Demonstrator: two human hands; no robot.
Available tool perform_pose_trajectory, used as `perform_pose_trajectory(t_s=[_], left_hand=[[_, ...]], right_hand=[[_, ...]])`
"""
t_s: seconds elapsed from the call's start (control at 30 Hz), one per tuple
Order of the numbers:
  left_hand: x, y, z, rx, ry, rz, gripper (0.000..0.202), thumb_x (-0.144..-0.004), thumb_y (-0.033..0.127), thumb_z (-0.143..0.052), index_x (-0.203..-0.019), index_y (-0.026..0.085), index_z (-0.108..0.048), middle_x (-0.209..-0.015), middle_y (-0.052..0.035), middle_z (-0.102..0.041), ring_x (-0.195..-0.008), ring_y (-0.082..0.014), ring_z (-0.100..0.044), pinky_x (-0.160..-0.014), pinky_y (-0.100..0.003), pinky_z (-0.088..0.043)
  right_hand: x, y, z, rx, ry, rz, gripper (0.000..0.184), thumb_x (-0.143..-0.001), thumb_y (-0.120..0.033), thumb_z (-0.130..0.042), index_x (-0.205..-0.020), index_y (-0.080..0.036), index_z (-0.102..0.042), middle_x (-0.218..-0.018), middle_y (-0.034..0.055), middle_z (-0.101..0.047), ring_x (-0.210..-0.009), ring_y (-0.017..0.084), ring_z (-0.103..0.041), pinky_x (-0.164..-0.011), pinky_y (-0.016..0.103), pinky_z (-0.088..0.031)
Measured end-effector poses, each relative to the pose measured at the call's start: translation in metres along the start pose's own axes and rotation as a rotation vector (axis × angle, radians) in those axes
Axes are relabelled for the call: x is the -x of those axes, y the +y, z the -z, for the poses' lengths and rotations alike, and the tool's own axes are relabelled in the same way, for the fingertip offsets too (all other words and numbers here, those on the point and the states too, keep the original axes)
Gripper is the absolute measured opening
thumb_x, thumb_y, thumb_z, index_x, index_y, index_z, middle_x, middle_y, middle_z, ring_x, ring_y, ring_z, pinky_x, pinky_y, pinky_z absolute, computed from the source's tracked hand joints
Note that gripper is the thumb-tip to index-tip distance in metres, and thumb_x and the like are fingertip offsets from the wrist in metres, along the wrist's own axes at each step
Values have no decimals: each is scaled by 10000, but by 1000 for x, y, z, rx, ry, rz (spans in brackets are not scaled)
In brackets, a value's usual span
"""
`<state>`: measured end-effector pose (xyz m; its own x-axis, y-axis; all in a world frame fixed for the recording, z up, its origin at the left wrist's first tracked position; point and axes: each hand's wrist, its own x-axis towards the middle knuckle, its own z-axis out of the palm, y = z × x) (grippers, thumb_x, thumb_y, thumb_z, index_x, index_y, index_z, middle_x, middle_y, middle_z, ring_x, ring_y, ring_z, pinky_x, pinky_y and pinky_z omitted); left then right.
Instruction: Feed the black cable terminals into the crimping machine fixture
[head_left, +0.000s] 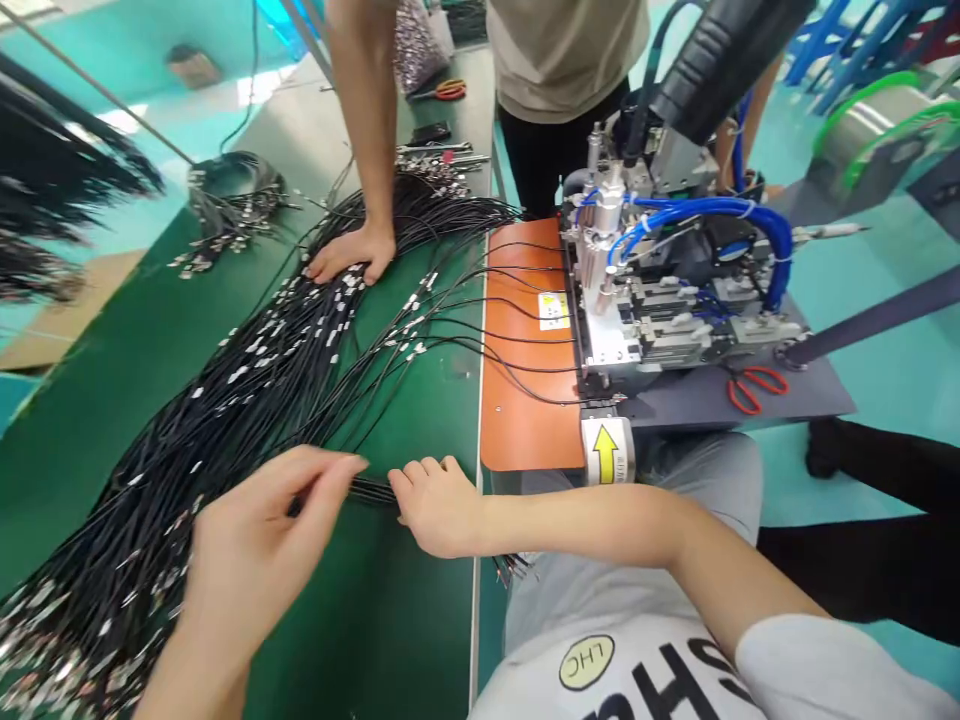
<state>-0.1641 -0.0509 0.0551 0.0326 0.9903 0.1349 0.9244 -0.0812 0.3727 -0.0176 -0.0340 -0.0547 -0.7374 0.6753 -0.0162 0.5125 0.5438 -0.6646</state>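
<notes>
My right hand (439, 508) is closed round a thin bundle of black cables (373, 490) near the front of the green table. The bundle's bare-looking ends (514, 568) stick out beyond the table edge, under my forearm. To its left, my left hand (259, 545) is raised closer to the camera, thumb and forefinger tips together in a pinch. Whatever is between those tips is too small or hidden to make out. Behind it spreads a large heap of black cables (247, 370) with white tags and connectors.
Several cables run from the heap across an orange plate (525, 420) into a machine (637, 290) with blue hoses. Across the table, another person's hand (352, 250) presses on the heap. Red-handled scissors (754, 388) lie on the machine's base. A cable coil (232, 200) sits far left.
</notes>
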Motion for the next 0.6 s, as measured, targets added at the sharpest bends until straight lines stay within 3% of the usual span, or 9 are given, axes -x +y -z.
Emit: perform_pose_trajectory(t_s=[0.1,0.2,0.27,0.37,0.5,0.6], left_hand=[[-51,78,-56,201,-280,-445,261,-994,302,-436,-1110,253,-664,-1126,-44,-670,-1040,-191,-637,-908,-337,-545],[-87,118,-117,158,-470,-704,345,-1016,244,-373,-1285,230,-589,-1284,-87,-612,-1146,-215,-589,-961,-383,-532],[-94,120,-151,113,-474,-766,370,-1018,228,-364,-1338,193,-547,-1322,-115,-591,-1158,-233,-577,-959,-410,-536],[-85,105,-184,48,-408,-800,426,-1005,189,-385,-1421,168,-470,-1360,-149,-572,-1180,-259,-566,-968,-448,-532],[-69,88,-205,-57,-307,-833,560,-980,126,-403,-1531,191,-326,-1420,-160,-540,-1261,-305,-531,-999,-487,-510],[-65,86,-213,-62,-244,-818,609,-976,127,-425,-1558,210,-268,-1414,-150,-549,-1289,-307,-518,-1029,-481,-497]], right_hand=[[17,13,10,-41,-7,59,473,-943,-361,-560,-1339,-124,-459,-1330,177,-579,-1252,358,-485,-994,524,-426],[54,30,28,-57,44,119,629,-928,-444,-587,-1409,-76,-416,-1452,213,-490,-1346,376,-403,-1050,518,-394],[90,45,44,-51,89,115,692,-916,-419,-614,-1436,-26,-382,-1491,251,-432,-1366,371,-389,-1081,507,-370],[154,76,68,-198,74,180,444,-972,-361,-528,-1340,-114,-532,-1367,136,-583,-1234,260,-531,-1053,385,-414],[230,120,82,-373,120,-56,284,-986,-328,-480,-1150,-176,-656,-1039,77,-719,-964,208,-632,-891,343,-473],[262,144,68,-456,144,-261,246,-970,-323,-512,-1097,-192,-677,-954,66,-731,-900,202,-646,-856,350,-473]])
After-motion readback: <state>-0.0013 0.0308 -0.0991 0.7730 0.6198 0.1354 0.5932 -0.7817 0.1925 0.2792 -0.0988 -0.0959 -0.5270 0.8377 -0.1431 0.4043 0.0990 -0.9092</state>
